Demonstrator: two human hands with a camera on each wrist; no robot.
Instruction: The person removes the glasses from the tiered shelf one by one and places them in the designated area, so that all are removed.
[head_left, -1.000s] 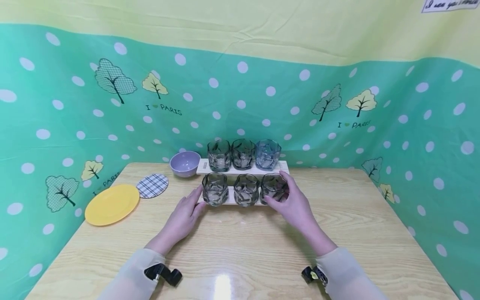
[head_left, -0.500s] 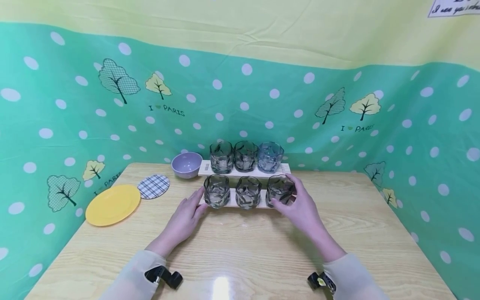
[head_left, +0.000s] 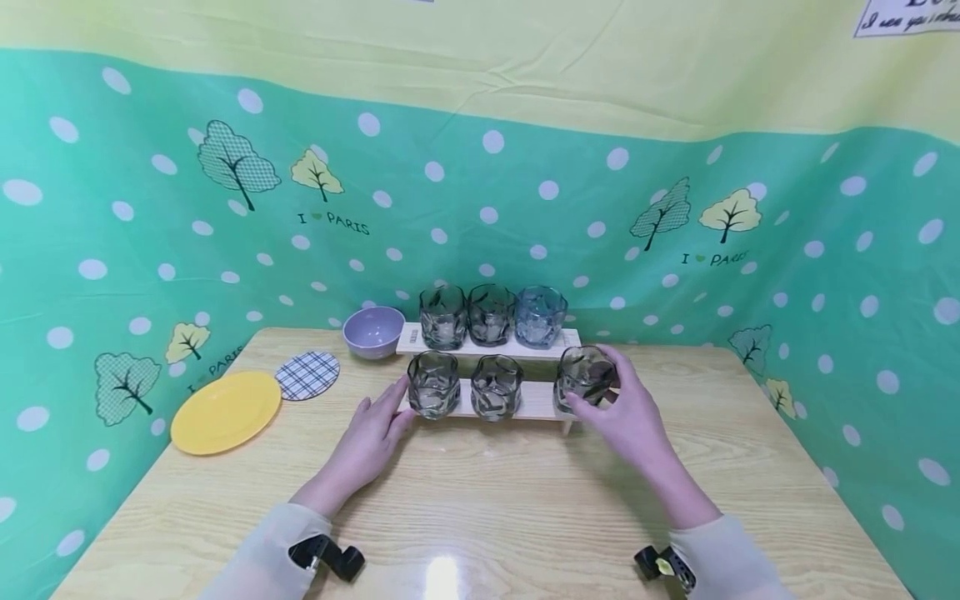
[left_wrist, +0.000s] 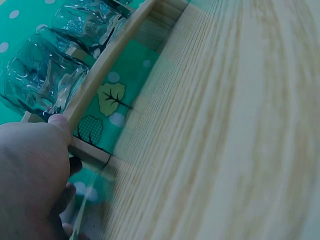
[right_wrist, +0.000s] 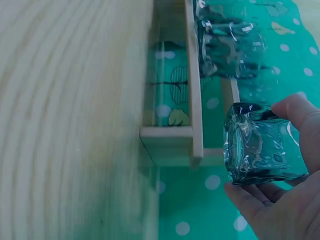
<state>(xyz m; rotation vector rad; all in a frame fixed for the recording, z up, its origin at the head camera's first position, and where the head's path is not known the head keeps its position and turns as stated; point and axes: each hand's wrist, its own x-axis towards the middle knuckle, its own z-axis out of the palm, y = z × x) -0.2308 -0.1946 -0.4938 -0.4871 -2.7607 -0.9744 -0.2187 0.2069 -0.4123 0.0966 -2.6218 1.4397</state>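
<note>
A two-tier wooden rack (head_left: 536, 400) stands at the back of the table. My left hand (head_left: 369, 435) grips its lower tier at the left end, thumb at the front edge beside a smoky glass tumbler (head_left: 433, 386). A second smoky tumbler (head_left: 496, 388) stands in the middle of that tier. With thumb and fingers my right hand (head_left: 632, 423) holds a third smoky tumbler (right_wrist: 265, 145) at the right end; in the right wrist view its base is off the tier's board. Two dark tumblers (head_left: 442, 318) and a bluish tumbler (head_left: 540, 317) fill the upper tier.
A purple bowl (head_left: 373, 332) sits just left of the rack. Further left lie a round checked mat (head_left: 307, 375) and a yellow plate (head_left: 225, 413) on the wooden table (head_left: 480, 500). A green dotted curtain (head_left: 480, 183) hangs close behind the rack.
My right hand has carried the right tumbler to the right, away from the middle one, baring part of the lower tier. My left hand has stayed at the rack's left end.
</note>
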